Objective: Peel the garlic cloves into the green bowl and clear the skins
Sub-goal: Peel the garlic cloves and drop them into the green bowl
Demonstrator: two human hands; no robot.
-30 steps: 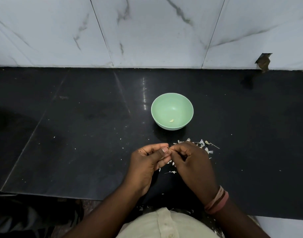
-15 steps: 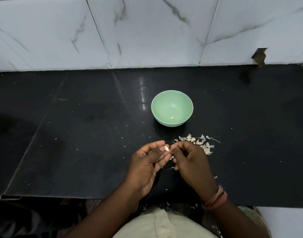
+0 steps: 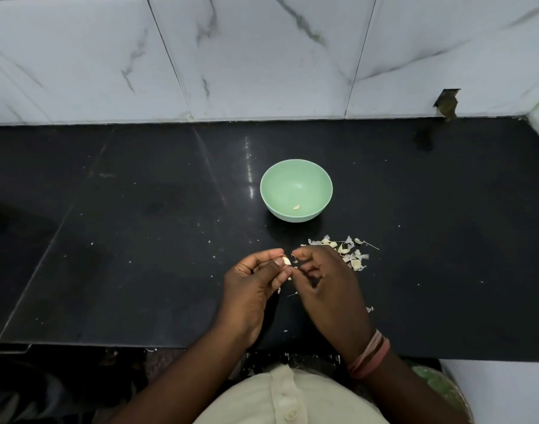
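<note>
The garlic clove (image 3: 286, 261) we are peeling now shows pale and bare at the tips of our left hand (image 3: 256, 286), pinched between thumb and forefinger just above the black counter (image 3: 140, 240). A second ago both hands were closed tight over it and nothing of it could be seen; half a second ago only a small white spot peeped out. Our right hand (image 3: 323, 283) has since drawn a little away to the right, so a narrow gap has opened between the two. Its fingers are curled, thumb meeting forefinger (probably on a scrap of skin, though we cannot tell for sure).

We judge this clove is close to clean, or already so, and nearly ready to drop into the green bowl (image 3: 320, 179), which stands farther back on the counter with one peeled clove (image 3: 296, 206) lying in its bottom.

To the right, between us and the bowl, lies the heap of skins and unpeeled cloves (image 3: 344, 250), more of it in sight now that the right hand has shifted. Loose flakes (image 3: 369, 309) dot the counter around our wrists. So the clearing has not begun, and most of the peeling remains.
</note>
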